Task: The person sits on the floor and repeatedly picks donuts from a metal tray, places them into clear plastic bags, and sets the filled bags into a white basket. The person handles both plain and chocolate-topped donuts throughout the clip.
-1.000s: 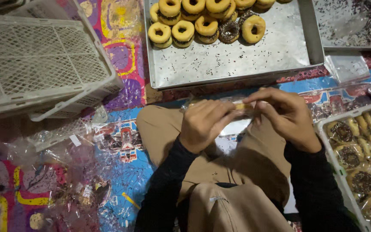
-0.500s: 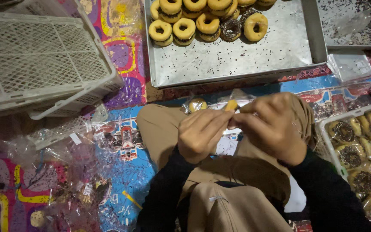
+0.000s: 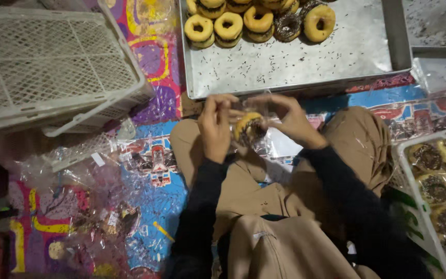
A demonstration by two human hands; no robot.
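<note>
Your left hand [image 3: 217,126] and right hand [image 3: 285,120] are both grasping a bagged doughnut [image 3: 248,127] above your lap, near the metal tray [image 3: 305,67].

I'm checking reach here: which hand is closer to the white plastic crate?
Left. The left hand is just right of the white plastic crate; the right hand lies farther right, beyond the wrapped doughnut.

Person, seated: long black sleeves are worn down to both wrists. Left hand [image 3: 217,126] and right hand [image 3: 290,120] are left bare, ungloved. Legs are covered by tan trousers, creased, dotted with dark crumbs.
</note>
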